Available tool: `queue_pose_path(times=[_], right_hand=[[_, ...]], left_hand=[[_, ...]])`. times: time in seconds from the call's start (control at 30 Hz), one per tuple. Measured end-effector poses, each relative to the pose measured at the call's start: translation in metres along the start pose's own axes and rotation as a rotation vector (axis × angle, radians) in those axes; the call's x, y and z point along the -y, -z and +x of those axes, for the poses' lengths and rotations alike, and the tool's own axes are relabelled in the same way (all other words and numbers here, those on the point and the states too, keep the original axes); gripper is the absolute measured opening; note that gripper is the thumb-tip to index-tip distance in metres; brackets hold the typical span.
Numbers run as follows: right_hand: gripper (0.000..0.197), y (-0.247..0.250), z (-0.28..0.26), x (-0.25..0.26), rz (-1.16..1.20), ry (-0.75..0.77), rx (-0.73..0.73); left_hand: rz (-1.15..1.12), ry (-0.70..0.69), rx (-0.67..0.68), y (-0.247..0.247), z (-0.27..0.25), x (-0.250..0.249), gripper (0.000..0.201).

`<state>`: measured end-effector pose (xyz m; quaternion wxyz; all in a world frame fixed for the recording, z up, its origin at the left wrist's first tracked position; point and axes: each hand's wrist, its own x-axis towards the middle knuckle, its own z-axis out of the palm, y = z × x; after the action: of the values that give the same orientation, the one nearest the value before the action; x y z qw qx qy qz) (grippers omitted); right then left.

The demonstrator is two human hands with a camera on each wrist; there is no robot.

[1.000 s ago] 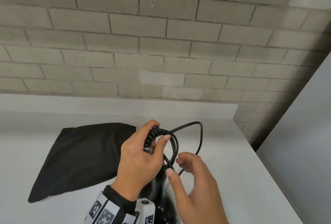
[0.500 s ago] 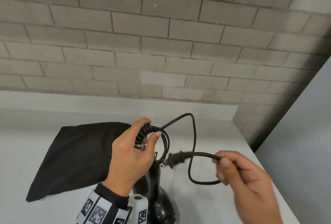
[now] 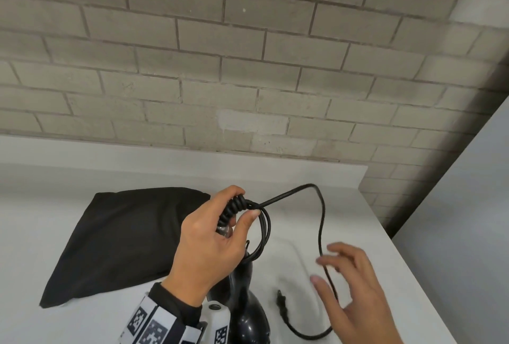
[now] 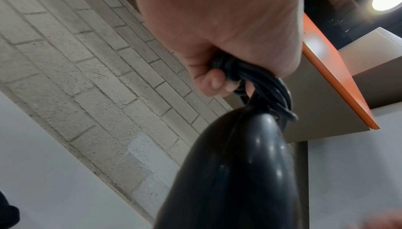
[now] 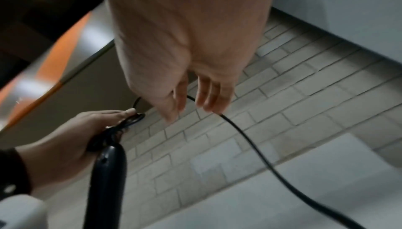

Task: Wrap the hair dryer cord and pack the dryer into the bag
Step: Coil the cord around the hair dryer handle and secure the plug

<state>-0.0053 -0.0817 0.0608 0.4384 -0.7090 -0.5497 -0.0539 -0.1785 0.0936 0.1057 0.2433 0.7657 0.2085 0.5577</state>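
My left hand (image 3: 220, 236) grips the coiled black cord (image 3: 234, 211) bunched at the end of the black hair dryer's handle (image 3: 245, 275); the dryer (image 4: 234, 172) hangs below my fist, over the counter. A loose length of cord (image 3: 321, 222) arcs up and right, then drops past my right hand (image 3: 349, 286). That hand is spread, with straight fingers (image 5: 206, 95) beside the cord (image 5: 250, 143), not closed on it. The plug (image 3: 282, 302) dangles low between the dryer and my right hand. The black fabric bag (image 3: 118, 239) lies flat on the counter to the left.
A white counter (image 3: 366, 233) runs to a grey brick wall (image 3: 248, 68) behind. Its right edge drops off beside a pale panel (image 3: 468, 219). An orange-edged shelf (image 4: 339, 81) hangs overhead.
My right hand has let go of the cord end and opened. The plug has dropped from beside my left hand to hang low near the dryer. My left hand keeps its hold.
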Motion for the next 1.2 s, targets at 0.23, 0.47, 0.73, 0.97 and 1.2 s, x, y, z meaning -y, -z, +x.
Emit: queue_pose_path(times=[0.23,0.47,0.73,0.97,1.2], right_hand=[[0.046,-0.006,0.07,0.04,-0.154,0.265,-0.069],[0.013,0.02,0.111,0.054,0.215,0.384,0.283],[0.013,0.024,0.126,0.076,0.498,0.266,0.304],[0.013,-0.022,0.103,0.068,0.933,-0.259,0.155],[0.04,-0.035,0.059,0.081,0.928,-0.279,0.161]], left_hand=[[-0.011,-0.031,0.037,-0.003,-0.001,-0.008,0.032],[-0.071,-0.032,0.101,0.003,-0.003,-0.011,0.039],[-0.142,-0.082,0.153,0.003,-0.003,-0.018,0.035],[-0.219,-0.04,0.037,0.001,-0.008,-0.02,0.018],[-0.209,0.04,-0.07,-0.005,-0.011,-0.024,0.023]])
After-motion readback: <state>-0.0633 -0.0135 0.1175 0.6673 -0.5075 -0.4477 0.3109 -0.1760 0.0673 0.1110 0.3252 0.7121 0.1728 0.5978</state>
